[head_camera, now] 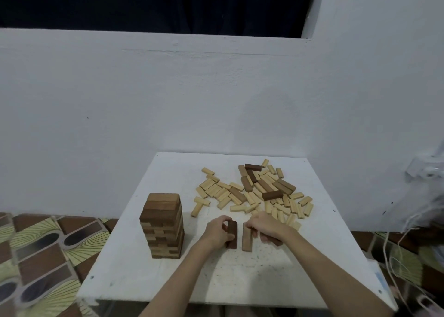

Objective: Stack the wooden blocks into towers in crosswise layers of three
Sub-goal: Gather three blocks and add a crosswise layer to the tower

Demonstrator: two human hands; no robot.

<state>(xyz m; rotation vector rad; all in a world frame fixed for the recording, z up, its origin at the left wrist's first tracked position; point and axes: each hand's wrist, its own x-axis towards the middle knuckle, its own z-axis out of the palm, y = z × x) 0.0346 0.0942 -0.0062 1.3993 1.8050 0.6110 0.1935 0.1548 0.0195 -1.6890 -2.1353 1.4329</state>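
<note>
A finished tower [163,225] of crosswise layers stands on the left of the white table [324,256], dark blocks on top. A loose pile of pale and dark blocks [254,192] covers the far right of the table. At the table's middle my left hand [216,232] grips a dark brown block [232,235] that lies flat, pointing away from me. Beside it lies a lighter brown block [247,238], and my right hand [265,226] pinches its far end. Another dark block [276,241] shows partly under my right hand.
The table is small and square, pushed against a white wall. A patterned tiled floor [43,249] lies to the left. Cords [403,256] and a wall fitting [425,168] hang at the right.
</note>
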